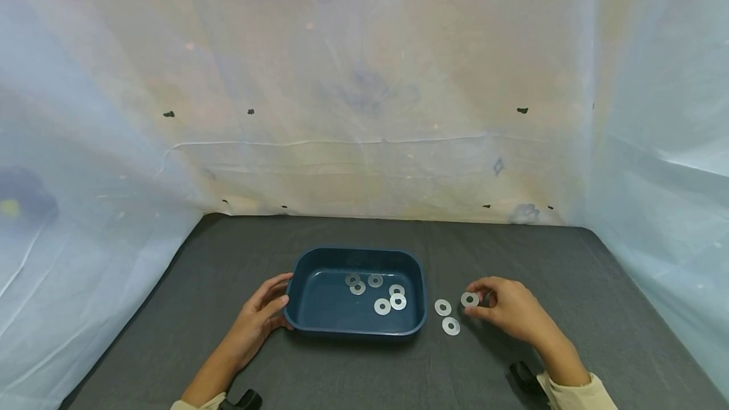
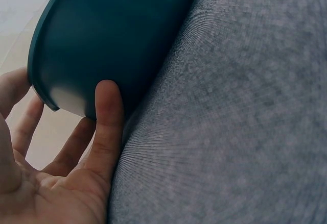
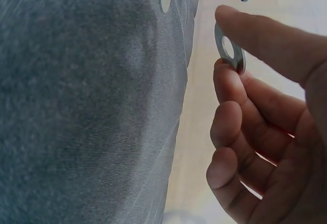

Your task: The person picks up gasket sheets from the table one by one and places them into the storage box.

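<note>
Right hand, low and right of centre in the head view, pinching a flat silver metal washer between thumb and forefinger, lifted just off the dark grey fabric table cover; same pinch plain in the right wrist view, washer clamped near the upper right. Left hand, lower left of centre, resting against the near left corner of the dark teal rounded plastic tray, thumb pressed flat to its outer wall, fingers relaxed and straight rather than curled round it. Six washers already lying inside the tray, some overlapping. Two loose washers waiting on the cloth just right of the tray, near the right hand. By that count, sorting well past halfway, three left including the one held. Behind, across the upper frame, a pale wrinkled sheet hung as backdrop, bluish at both sides, dotted with small dark marks.
</note>
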{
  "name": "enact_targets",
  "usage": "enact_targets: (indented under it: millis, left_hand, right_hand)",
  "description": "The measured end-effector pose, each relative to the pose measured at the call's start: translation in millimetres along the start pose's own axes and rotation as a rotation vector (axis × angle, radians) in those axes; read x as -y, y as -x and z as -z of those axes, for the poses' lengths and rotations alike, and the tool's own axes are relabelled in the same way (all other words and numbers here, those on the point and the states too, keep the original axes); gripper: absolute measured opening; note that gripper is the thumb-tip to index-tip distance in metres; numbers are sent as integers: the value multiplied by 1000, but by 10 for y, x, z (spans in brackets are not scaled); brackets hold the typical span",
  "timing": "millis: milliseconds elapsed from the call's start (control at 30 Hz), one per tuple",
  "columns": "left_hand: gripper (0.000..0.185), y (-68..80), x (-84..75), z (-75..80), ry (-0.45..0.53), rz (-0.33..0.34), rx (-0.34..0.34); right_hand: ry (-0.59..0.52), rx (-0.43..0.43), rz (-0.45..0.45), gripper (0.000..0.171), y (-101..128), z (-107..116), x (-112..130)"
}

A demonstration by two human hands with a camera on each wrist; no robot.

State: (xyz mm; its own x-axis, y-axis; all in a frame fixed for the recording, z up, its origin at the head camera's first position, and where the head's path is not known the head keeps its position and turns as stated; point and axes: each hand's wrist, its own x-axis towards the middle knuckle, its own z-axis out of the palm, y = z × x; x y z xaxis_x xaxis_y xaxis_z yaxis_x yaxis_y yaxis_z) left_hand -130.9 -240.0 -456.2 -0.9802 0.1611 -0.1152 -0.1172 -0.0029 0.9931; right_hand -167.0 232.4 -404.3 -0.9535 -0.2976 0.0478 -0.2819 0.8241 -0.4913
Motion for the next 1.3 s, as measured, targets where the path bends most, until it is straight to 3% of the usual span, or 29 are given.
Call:
enact_targets:
  millis: [600, 1300]
  left_hand:
    - [52, -24, 32, 11, 0, -4, 13]
    - [52, -15, 16, 13, -5, -20, 18]
  right_hand:
    - [12, -70, -22, 31, 41, 103, 96]
    - [-7, -73, -5, 32, -3, 128, 176]
